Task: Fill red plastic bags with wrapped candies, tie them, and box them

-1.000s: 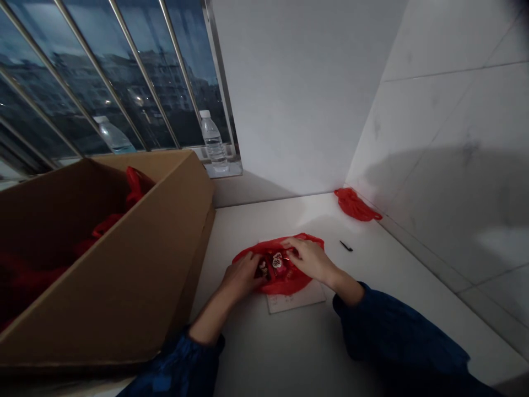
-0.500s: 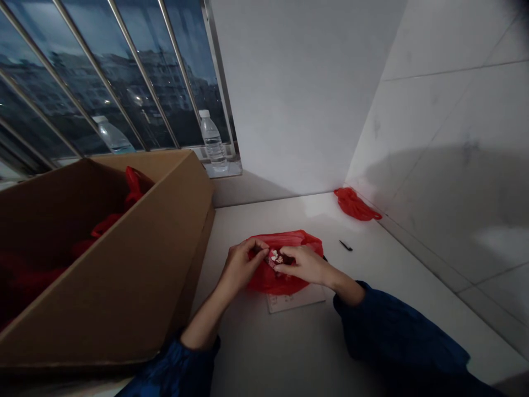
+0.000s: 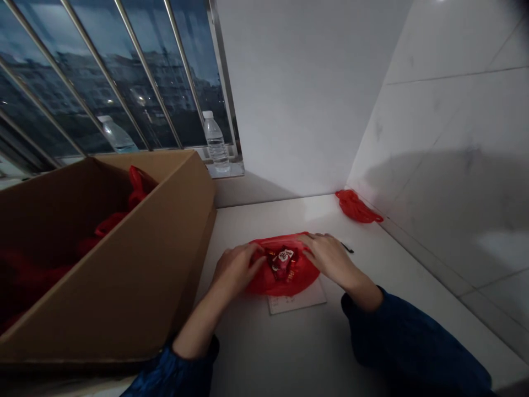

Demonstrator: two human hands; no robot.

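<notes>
Your left grip (image 3: 236,270) and right grip (image 3: 328,256) lie open on the red plastic bag (image 3: 264,284), which runs lengthwise between them; wrapped sweets (image 3: 283,262) sit about midway, ungripped.

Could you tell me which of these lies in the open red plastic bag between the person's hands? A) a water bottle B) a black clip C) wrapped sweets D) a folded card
C: red wrapped sweets show in the mouth of the red plastic bag, between the left hand and the right hand.

Dark blue sleeves (image 3: 407,343) — crinkled fabric, gathered at the cuffs
</notes>
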